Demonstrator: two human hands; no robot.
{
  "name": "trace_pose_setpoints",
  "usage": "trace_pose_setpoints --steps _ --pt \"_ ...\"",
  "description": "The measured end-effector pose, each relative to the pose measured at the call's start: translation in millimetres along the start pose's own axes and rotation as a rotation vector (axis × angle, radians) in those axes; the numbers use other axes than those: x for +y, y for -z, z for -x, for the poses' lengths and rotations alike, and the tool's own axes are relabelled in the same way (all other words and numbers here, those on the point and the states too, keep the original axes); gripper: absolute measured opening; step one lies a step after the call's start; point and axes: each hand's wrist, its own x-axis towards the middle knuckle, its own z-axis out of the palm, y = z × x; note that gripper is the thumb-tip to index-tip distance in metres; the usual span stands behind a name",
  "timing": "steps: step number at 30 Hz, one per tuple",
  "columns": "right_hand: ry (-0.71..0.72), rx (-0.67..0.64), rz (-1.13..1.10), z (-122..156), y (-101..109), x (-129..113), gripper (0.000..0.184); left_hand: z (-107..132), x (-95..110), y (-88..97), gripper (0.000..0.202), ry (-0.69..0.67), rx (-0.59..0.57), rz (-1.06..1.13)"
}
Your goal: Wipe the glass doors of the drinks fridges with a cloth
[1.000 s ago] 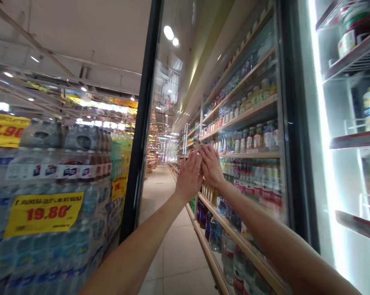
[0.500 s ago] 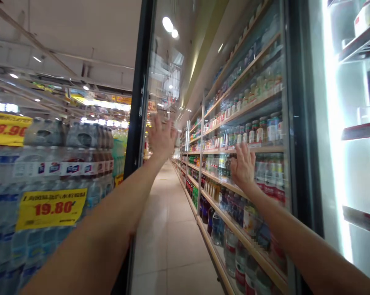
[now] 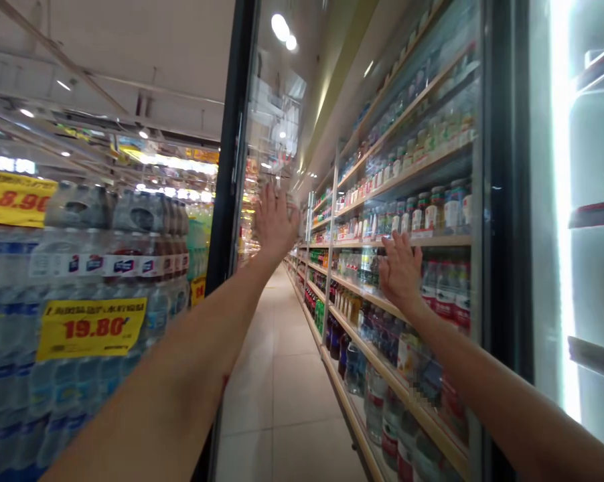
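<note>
A dark-framed glass door (image 3: 302, 87) of a fridge stands ajar in front of me, and an aisle shows through its pane. Against the upper left part of the glass, my left hand (image 3: 276, 224) lies with its fingers spread. My right hand (image 3: 401, 271) is farther right on the same pane, its palm forward and fingers apart. Both hands hold nothing. Whether each palm presses fully on the glass I cannot tell. Beyond the pane, several shelves of bottled drinks (image 3: 432, 207) appear behind my right hand.
Stacked packs of bottled water (image 3: 81, 388) stand at left, with a yellow price sign (image 3: 91, 328) reading 19.80 on them. At right is the lit fridge interior with a shelf edge (image 3: 598, 213). Pale floor tiles (image 3: 282, 395) run along the aisle.
The view has shifted slightly, so the door frame and fridge interior sit a little farther right. Both hands remain at the glass with fingers spread.
</note>
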Motion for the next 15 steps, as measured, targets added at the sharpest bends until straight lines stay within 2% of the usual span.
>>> trace_pose_setpoints --steps 1,2,4,5,6,7,8,10,11,12,13,14,15 --pt "0.002 0.002 0.001 0 0 0 0.046 7 6 -1.1 0.050 -0.073 -0.024 0.013" --pt "0.007 0.004 -0.001 0 0 0 0.046 16 13 -2.4 0.050 -0.227 -0.095 0.033" --pt "0.027 0.001 -0.008 1 0 2 0.047 32 24 -3.4 0.049 -0.629 -0.306 0.080" --pt "0.040 -0.004 -0.009 1 0 4 0.047 35 25 -2.3 0.048 -0.763 -0.386 0.092" --pt "0.050 -0.008 -0.007 2 0 5 0.047 33 20 -0.1 0.047 -0.803 -0.417 0.091" --pt "0.055 -0.011 -0.003 2 0 6 0.048 27 12 3.0 0.047 -0.742 -0.391 0.081" --pt "0.054 -0.013 0.003 3 0 6 0.048 18 1 6.4 0.047 -0.595 -0.317 0.061" --pt "0.045 -0.019 0.015 3 0 6 0.048 1 -20 11.4 0.050 -0.195 -0.096 0.025" --pt "0.042 -0.022 0.018 3 0 5 0.048 -4 -26 12.1 0.051 -0.035 -0.017 0.012" --pt "0.038 -0.027 0.018 3 1 5 0.048 -4 -26 11.4 0.052 0.059 0.020 0.006" --pt "0.034 -0.031 0.015 2 1 5 0.048 2 -21 9.7 0.053 0.072 0.007 0.007" --pt "0.032 -0.032 0.010 2 1 5 0.048 11 -12 7.5 0.053 0.004 -0.048 0.019" --pt "0.033 -0.028 0.004 2 1 5 0.048 24 -1 5.0 0.052 -0.129 -0.131 0.040"
